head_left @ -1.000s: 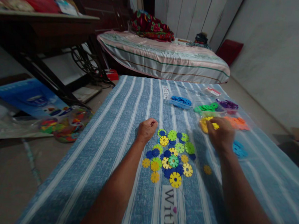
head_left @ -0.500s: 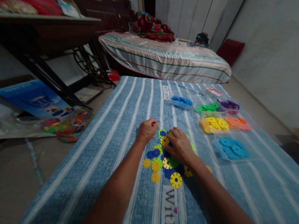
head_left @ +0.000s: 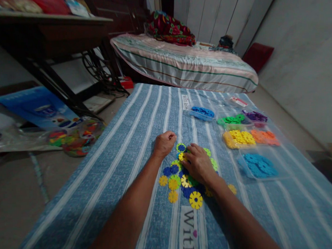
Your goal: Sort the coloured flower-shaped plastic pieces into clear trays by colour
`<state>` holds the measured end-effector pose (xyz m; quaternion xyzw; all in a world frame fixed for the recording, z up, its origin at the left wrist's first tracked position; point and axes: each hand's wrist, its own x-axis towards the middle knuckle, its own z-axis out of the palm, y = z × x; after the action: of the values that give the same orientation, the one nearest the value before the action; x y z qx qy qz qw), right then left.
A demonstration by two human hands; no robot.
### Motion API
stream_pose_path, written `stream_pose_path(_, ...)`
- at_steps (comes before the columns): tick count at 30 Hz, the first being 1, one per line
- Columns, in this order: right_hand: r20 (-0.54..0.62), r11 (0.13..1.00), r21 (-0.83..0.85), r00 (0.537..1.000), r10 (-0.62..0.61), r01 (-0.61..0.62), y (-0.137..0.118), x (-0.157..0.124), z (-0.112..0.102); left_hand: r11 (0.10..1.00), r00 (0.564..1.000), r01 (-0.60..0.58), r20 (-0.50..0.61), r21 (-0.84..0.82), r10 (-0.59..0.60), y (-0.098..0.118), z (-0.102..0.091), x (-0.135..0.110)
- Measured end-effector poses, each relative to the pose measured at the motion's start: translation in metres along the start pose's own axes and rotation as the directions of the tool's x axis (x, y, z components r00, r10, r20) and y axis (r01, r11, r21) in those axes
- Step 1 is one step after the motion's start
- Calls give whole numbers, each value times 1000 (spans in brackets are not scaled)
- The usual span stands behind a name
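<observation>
On striped blue cloth (head_left: pixel 123 140) | left hand (head_left: pixel 165 143) fisted | right hand (head_left: pixel 199 161) over discs (head_left: pixel 173 196), grip unclear | bed (head_left: pixel 185 64) beyond, wall (head_left: pixel 302 61) at right

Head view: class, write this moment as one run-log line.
left hand: curled, beside discs | right hand: over discs | tubs: right of both hands

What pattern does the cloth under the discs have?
The cloth: blue with white stripes, head view.

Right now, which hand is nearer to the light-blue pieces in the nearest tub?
Right. The right hand is over the disc pile, to the left of the light-blue pieces; the left hand is farther left, beside the pile's far end.
</observation>
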<state>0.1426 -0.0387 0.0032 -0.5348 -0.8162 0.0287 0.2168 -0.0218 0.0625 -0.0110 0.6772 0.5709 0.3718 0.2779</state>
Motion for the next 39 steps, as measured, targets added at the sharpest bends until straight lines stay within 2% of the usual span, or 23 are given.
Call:
stream_pose_path(6,-232,994,85,971,-49,70,6,-3,2,1000,1000,4,6,-4,-4,-2,0,1)
stream_pose_path(9,-307,990,114,950,-49,88,11,-2,-1,1000,1000,8,3,-3,-8,-2,0,0)
stream_pose_path(12,-354,991,111,935,-32,76,24,-1,-12,1000,1000,8,3,-5,-8,-2,0,0)
stream_pose_path(15,-423,999,39,906,-10,29,54,-3,-34,1000,1000,9,-6,-2,-9,-4,2,1)
stream_pose_path(17,-509,995,-58,860,35,-76,81,-6,-53,1000,1000,7,-14,-1,-7,-5,3,1)
stream_pose_path(18,-563,977,-119,823,80,-176,94,-8,-63,1000,1000,7,-18,-3,-7,-5,3,2)
stream_pose_path(19,-630,943,-166,766,124,-289,105,-9,-72,1000,1000,8,-18,-6,-8,-5,3,2)
stream_pose_path(21,-711,878,-195,680,181,-438,117,-12,-83,1000,1000,12,-16,-9,-12,-4,3,2)
stream_pose_path(22,-723,870,-186,663,194,-458,117,-13,-84,1000,1000,15,-15,-10,-15,-4,3,2)
stream_pose_path(23,-710,886,-164,676,199,-434,113,-13,-81,1000,1000,16,-15,-9,-16,-3,3,2)
stream_pose_path(24,-678,917,-132,709,193,-375,104,-12,-75,1000,1000,16,-14,-7,-16,-3,2,2)
stream_pose_path(26,-558,981,-34,818,138,-189,79,-10,-55,1000,1000,15,-12,-2,-15,-3,2,2)
stream_pose_path(28,-413,998,52,908,64,-47,50,-8,-31,1000,1000,13,-9,1,-13,-3,2,1)
stream_pose_path(30,-284,995,88,959,-10,37,25,-6,-12,1000,1000,13,-7,-3,-13,-4,2,1)
stream_pose_path(32,-175,996,70,983,-49,62,9,-4,-2,1000,1000,13,-2,-8,-13,-4,2,0)
stream_pose_path(35,-38,999,8,998,-51,51,0,-2,-1,1000,1000,9,1,-16,-9,-3,1,0)
stream_pose_path(39,40,999,-24,999,-33,34,-2,0,-2,999,1000,25,-2,-23,-26,-2,1,0)
